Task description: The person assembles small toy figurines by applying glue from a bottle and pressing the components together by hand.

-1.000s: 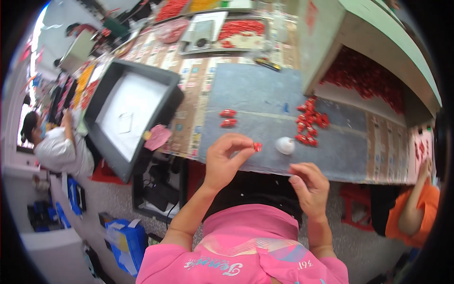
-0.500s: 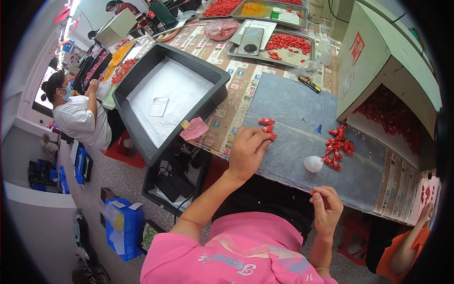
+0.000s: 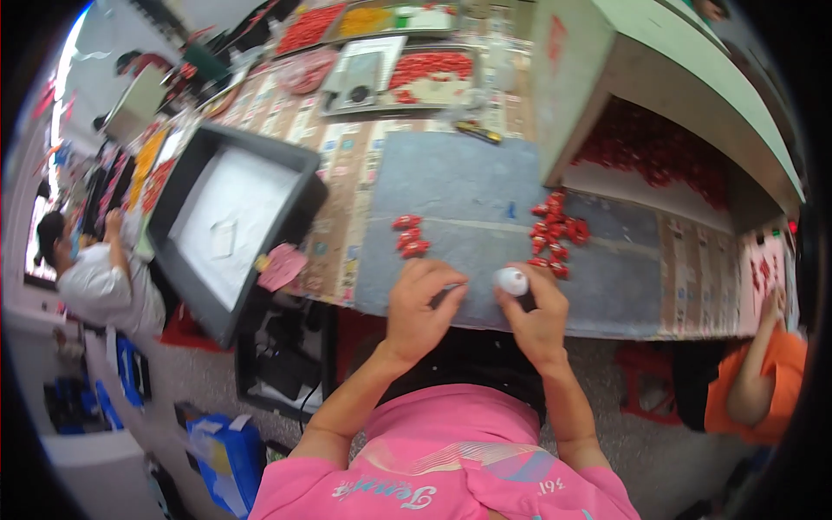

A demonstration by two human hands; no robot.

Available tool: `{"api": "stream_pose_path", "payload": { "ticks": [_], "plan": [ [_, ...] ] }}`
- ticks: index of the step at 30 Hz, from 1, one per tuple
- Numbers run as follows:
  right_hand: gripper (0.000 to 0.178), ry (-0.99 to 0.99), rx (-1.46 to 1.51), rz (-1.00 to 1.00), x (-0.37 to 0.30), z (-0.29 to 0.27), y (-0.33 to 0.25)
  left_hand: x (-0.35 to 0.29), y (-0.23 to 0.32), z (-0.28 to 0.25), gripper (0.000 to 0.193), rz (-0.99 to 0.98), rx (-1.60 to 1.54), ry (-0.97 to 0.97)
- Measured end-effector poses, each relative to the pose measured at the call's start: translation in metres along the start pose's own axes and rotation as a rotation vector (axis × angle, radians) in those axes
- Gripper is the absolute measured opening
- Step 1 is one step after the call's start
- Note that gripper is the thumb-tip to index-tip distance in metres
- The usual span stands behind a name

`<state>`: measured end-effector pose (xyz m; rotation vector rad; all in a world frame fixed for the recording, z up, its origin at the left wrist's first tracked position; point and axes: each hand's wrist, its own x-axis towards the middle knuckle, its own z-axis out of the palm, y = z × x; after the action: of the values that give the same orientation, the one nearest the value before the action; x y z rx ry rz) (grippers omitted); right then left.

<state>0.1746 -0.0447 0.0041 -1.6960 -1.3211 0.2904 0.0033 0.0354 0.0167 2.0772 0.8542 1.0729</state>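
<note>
My right hand (image 3: 539, 316) grips a small white squeeze bottle (image 3: 512, 281) with a rounded body, above the near part of a grey work mat (image 3: 459, 208). To its left, my left hand (image 3: 420, 305) is curled, with thumb and forefinger nearly together. Whatever may lie between those fingertips is too small to make out. Just beyond my left hand, several small red figure-like pieces (image 3: 409, 236) lie in a short column on the mat. A looser cluster of the same red pieces (image 3: 555, 230) lies beyond my right hand.
A large black tray (image 3: 305, 165) lined with white stands at the left. An open box (image 3: 598, 52) of red pieces takes up the right. A yellow-black cutter (image 3: 478, 132) and a phone (image 3: 361, 80) lie farther back. People sit at both sides.
My left hand has drawn back from the column of red pieces toward me. My right hand has come up from the table edge and taken hold of the white squeeze bottle. The view has shifted right.
</note>
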Motion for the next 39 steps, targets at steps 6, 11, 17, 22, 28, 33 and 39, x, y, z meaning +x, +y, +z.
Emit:
{"api": "stream_pose_path", "payload": {
  "ticks": [6,11,17,22,28,33,39],
  "plan": [
    [0.033,0.013,0.227,0.155,-0.016,-0.038,0.003,0.008,0.005,0.012,0.016,-0.012,0.007,-0.030],
    [0.031,0.070,0.486,0.338,-0.024,-0.066,0.008,0.032,0.015,0.038,0.016,0.064,0.024,-0.082],
    [0.031,0.084,0.389,0.321,-0.030,-0.069,0.015,0.064,0.021,0.078,0.019,0.094,0.098,-0.152],
    [0.033,0.094,0.277,0.240,-0.031,-0.065,0.017,0.074,0.018,0.094,0.020,0.059,0.217,-0.193],
    [0.040,0.056,0.282,0.254,-0.030,-0.070,0.014,0.073,0.013,0.090,0.022,0.065,0.255,-0.226],
    [0.044,0.178,0.535,0.328,-0.031,-0.075,0.009,0.059,0.016,0.066,0.024,-0.123,-0.221,-0.223],
    [0.042,0.162,0.724,0.263,-0.032,-0.082,0.009,0.017,0.009,0.031,0.025,-0.744,-1.120,-0.363]
  ]
}}
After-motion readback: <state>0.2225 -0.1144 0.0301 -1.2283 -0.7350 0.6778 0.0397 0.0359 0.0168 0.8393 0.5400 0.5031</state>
